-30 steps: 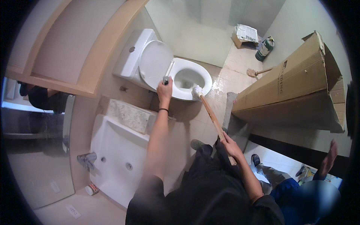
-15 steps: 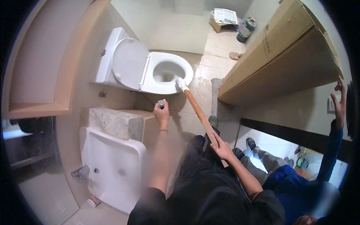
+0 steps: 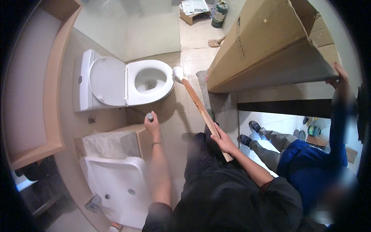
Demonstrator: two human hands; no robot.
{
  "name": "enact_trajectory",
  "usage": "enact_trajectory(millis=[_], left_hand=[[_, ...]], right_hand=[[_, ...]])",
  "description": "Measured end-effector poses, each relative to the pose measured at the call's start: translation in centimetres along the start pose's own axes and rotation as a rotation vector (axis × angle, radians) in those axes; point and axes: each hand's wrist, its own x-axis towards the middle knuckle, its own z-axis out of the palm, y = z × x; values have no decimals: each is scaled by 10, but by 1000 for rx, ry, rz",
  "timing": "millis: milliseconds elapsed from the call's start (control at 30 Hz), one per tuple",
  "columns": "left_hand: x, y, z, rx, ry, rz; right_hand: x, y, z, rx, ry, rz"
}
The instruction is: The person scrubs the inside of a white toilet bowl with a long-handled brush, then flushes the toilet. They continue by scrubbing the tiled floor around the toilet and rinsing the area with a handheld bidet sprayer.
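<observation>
My left hand (image 3: 152, 125) is closed around a small silver cylinder (image 3: 150, 115); only its round end shows, so its kind is unclear. My right hand (image 3: 223, 140) grips a long wooden stick (image 3: 199, 104) near its lower end. White, cloth-like material (image 3: 178, 74) is wrapped on the stick's far tip. That tip is beside the front rim of the white toilet (image 3: 132, 87), whose lid is raised; whether it touches the rim I cannot tell.
A white sink (image 3: 116, 189) and a marble-like block (image 3: 110, 145) are at left. On the right, a large cardboard box (image 3: 247, 50) leans inward; a co-worker's hand (image 3: 340, 75) is at its edge. A green cylinder (image 3: 219, 14) and papers (image 3: 195, 6) sit at the back.
The view has shifted. The stick's wrapped tip has gone from over the toilet seat to just outside its front rim. The co-worker's hand has come onto the box edge.
</observation>
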Motion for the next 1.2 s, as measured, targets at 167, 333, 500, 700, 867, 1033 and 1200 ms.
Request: enact_trajectory(millis=[167, 333, 500, 700, 867, 1033, 1200], left_hand=[[-8, 6, -7, -130, -62, 62], [-13, -6, -28, 43, -78, -19], [28, -25, -24, 40, -151, -176], [58, -30, -9, 28, -69, 146], [35, -25, 9, 240, -128, 96], [-15, 23, 34, 68, -247, 38], [-59, 65, 51, 253, -372, 23]], right_hand=[[-3, -9, 1, -94, 111, -78], [-13, -47, 4, 14, -8, 83], [16, -66, 28, 135, 9, -37], [61, -73, 32, 40, 66, -98], [54, -58, -2, 179, 71, -133], [63, -35, -26, 213, 171, -89], [99, 6, -47, 255, 174, 58]])
